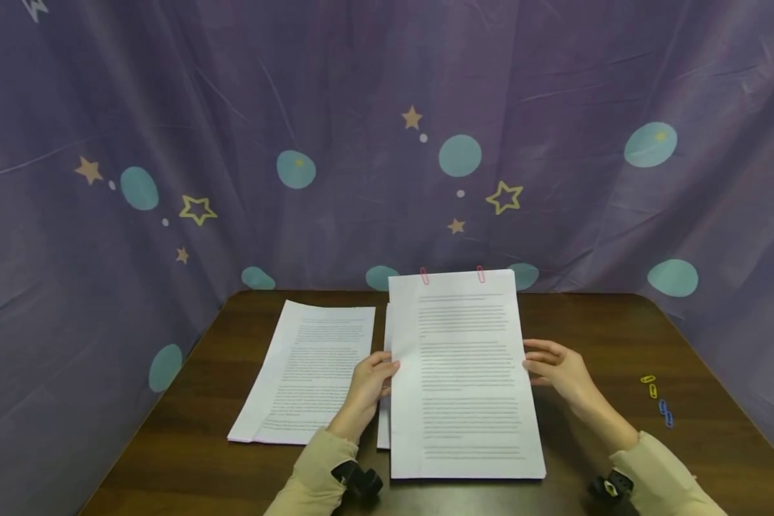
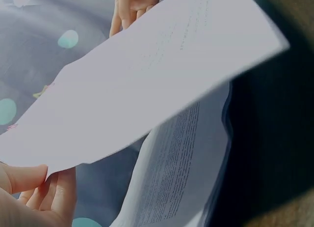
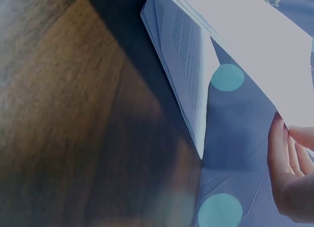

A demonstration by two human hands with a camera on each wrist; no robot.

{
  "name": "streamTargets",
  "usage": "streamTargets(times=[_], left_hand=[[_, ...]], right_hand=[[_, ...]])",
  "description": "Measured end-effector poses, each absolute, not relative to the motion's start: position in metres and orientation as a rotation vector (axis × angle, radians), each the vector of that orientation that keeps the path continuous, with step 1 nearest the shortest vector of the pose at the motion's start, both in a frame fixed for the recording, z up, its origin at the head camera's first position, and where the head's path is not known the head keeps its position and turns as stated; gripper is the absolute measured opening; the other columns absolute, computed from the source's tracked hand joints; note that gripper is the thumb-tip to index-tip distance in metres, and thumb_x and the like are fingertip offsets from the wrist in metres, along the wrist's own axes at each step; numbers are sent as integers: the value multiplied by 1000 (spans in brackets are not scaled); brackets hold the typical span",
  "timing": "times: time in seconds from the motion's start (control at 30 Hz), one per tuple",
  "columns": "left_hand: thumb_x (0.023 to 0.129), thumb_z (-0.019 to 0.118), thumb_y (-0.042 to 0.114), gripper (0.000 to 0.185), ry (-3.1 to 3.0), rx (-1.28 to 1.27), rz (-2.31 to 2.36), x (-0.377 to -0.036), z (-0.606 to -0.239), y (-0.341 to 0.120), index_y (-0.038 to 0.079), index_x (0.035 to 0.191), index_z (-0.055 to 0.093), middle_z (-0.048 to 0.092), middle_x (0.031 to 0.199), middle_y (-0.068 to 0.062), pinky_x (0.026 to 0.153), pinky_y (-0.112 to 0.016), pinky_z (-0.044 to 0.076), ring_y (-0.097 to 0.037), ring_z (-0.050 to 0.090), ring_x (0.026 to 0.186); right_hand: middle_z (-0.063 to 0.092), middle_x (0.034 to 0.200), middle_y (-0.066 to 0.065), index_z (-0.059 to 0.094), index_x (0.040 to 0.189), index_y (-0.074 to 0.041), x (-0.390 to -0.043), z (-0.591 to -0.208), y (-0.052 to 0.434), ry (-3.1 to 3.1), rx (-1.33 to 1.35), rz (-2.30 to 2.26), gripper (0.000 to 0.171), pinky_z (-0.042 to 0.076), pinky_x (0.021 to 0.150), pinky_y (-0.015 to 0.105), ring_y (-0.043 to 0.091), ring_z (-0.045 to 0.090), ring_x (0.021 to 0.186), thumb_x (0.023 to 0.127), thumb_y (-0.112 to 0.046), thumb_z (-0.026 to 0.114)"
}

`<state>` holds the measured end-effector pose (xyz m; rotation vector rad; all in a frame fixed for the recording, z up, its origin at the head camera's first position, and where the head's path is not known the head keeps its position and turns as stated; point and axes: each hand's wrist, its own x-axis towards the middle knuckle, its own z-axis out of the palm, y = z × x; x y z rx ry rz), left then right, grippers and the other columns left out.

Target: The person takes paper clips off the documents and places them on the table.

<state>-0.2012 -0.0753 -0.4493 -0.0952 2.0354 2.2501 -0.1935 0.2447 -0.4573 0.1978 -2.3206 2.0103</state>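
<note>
Pale sleeves [image 1: 314, 466] lead to the left grip [image 1: 368, 383] and right grip [image 1: 561, 371], each pinching one long side of a printed paper stack [image 1: 467, 380] held between them above the worktop [image 1: 593, 319], long axis pointing away from the person, neither grip clearly nearer.

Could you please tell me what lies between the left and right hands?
The head view shows a stack of printed paper with two red paper clips between the left hand and the right hand.
</note>
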Motion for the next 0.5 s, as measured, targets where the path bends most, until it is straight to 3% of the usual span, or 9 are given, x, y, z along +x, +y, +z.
streamTargets(times=[0.17,0.33,0.5], left_hand=[[84,57,4,33,2016,-138,2291,-198,-447,-82,-9,112,48,57,70,7,44,-14,38,-1,47,52],[85,55,5,33,2010,-144,2298,-197,-447,-87,-10,113,47,60,76,3,49,-17,45,-5,55,58],[85,55,5,35,2030,-153,2309,-195,-448,-92,-11,115,45,60,80,0,51,-19,46,-6,56,61]], right_hand=[[65,90,10,53,116,3,-199,-464,243,-2235,377,2017,38,52,60,34,15,63,72,81,-6,62],[60,94,28,49,114,13,-190,-431,230,-2301,366,1826,38,52,62,35,10,62,72,81,0,61],[60,93,27,56,108,9,-198,-411,231,-2269,440,1627,29,52,60,26,6,62,74,80,1,61]])
